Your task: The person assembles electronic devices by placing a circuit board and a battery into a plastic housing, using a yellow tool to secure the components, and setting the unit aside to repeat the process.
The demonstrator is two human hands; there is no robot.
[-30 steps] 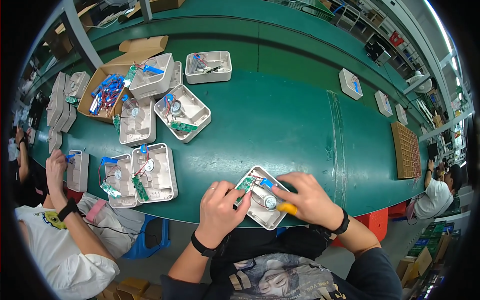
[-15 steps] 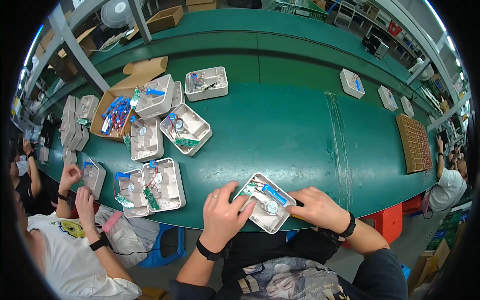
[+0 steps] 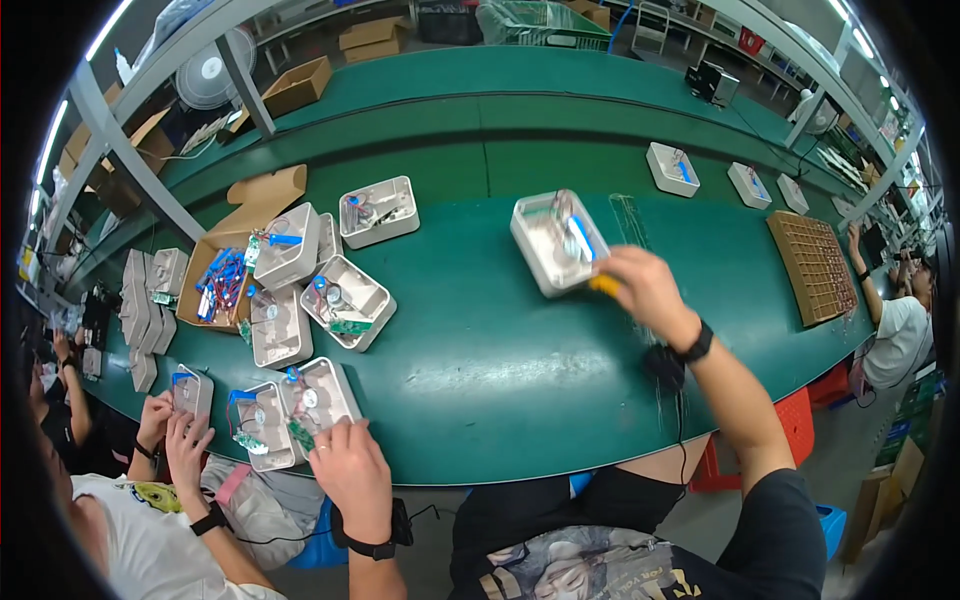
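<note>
My right hand grips the right edge of a white plastic case over the middle of the table. Inside that case are a blue battery and a round pale part, slightly blurred. A yellow-handled tool, its kind hidden, is tucked under my right fingers. At the left, my left hand has bent fingers on the near edge of another white case, beside its green circuit board. A similar open case with a board and blue battery stands against it on the left.
Several more cases stand near a cardboard box of blue batteries. At left, a co-worker's hands work on a case. A brown partitioned tray and several cases stand at right. A metal frame rises at far left.
The case that lay between my hands has gone forward, away from me, with my right hand. My left hand has let go of it and moved left onto another case. The view has shifted.
</note>
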